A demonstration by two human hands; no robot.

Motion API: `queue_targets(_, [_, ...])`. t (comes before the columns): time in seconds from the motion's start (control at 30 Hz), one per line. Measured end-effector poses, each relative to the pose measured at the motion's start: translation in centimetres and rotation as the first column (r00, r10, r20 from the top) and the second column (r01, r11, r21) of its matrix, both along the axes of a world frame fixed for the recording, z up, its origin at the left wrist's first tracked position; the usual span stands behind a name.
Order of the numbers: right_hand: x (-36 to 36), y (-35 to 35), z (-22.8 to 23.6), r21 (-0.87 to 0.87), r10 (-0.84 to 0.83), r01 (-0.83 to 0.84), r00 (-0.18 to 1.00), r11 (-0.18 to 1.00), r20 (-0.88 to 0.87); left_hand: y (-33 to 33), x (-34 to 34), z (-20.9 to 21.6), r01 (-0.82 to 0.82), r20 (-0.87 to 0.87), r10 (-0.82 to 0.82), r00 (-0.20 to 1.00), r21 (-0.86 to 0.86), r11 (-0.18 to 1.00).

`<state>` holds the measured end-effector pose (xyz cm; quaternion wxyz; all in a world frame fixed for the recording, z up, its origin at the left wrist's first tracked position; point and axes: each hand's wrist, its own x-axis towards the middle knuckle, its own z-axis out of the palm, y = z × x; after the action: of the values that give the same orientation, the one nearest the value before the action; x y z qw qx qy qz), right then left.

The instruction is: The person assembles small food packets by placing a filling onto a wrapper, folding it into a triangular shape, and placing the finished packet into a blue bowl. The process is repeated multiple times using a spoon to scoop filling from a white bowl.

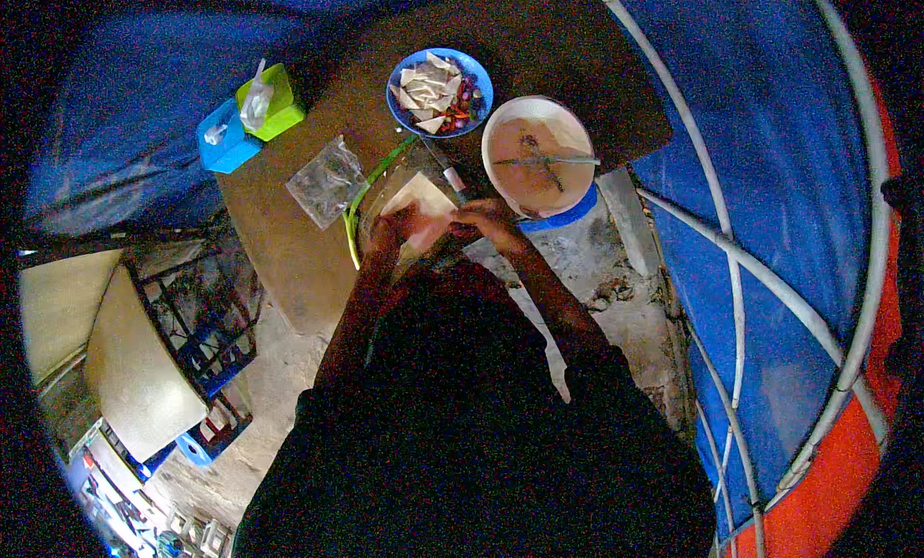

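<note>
A pale, flat square piece (420, 194), perhaps a sheet of dough or tofu skin, is held low over a round board between my two hands. My left hand (391, 230) grips its left edge, with the fingers closed in shadow. On the other side, my right hand (491, 221) pinches its right corner. Just beyond lies a knife-like tool (452, 179) with a pale end and a dark length. A long green stalk (383, 165), like a spring onion, curves along the board's left side.
A blue bowl (393, 96) holds pale cut triangles and red and purple pieces. Right of it, a white basin (493, 125) contains cloudy liquid and a utensil. A clear plastic bag (327, 185) lies left, with green (281, 115) and blue (231, 152) containers at the table's far-left edge.
</note>
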<state>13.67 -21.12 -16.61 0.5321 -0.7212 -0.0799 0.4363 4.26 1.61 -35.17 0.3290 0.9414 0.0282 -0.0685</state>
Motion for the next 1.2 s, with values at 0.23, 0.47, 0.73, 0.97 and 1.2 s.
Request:
queue_targets(0.23, [7.1,-5.9,-1.0,0.027,-0.222,0.266,0.741,0.964,0.634,-0.8,-3.4,-5.3,-0.237,-0.393,0.260,0.882,-0.848,-0.474])
queue_targets(0.47, [14.1,-13.3,-6.4,-0.687,0.690,0.387,0.156,0.615,0.707,-6.2,-1.6,-5.8,-0.101,0.077,0.799,0.596,-0.980,0.169])
queue_targets(0.73, [14.5,-13.9,-4.2,-0.796,0.743,0.182,0.287,0.577,0.604,-4.5,-1.5,-0.4,-0.764,0.149,0.779,0.610,-0.150,0.627])
queue_targets(0.97, [14.2,-14.4,-2.9,-0.625,0.559,0.140,0.331,0.768,0.761,-3.9,-1.9,7.6,-0.643,0.195,0.613,0.765,0.271,0.716])
queue_targets(1.2, [7.0,-16.4,4.6,-0.257,0.041,0.364,0.505,0.895,0.862,-6.5,0.4,9.1,-0.583,0.291,0.507,0.812,0.349,0.733])
